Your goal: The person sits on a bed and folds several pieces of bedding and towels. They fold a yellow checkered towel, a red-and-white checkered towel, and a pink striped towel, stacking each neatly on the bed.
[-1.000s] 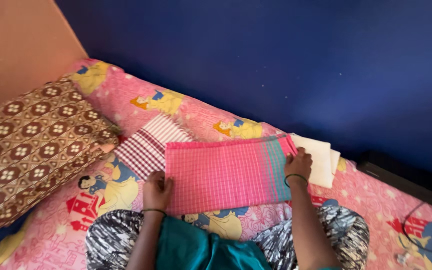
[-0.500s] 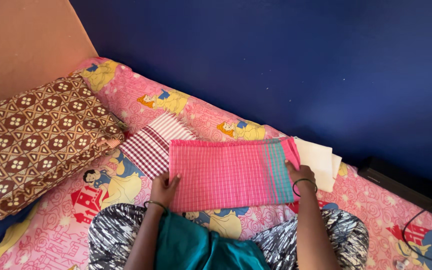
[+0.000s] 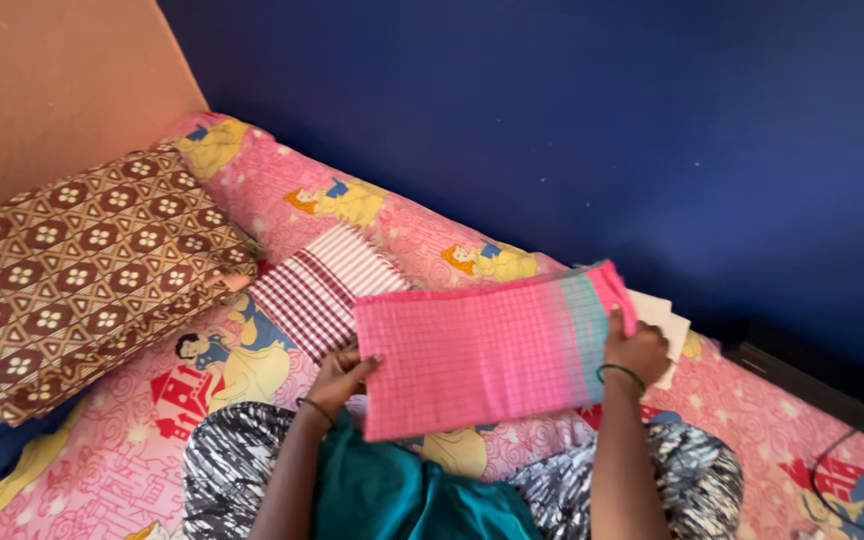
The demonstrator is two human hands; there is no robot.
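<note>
Two hands, left and right, at opposite ends of folded pink cloth

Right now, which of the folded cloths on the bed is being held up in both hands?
The pink checked cloth with a teal band; the red-and-white checked cloth and the cream cloth lie on the bed, unheld.
</note>
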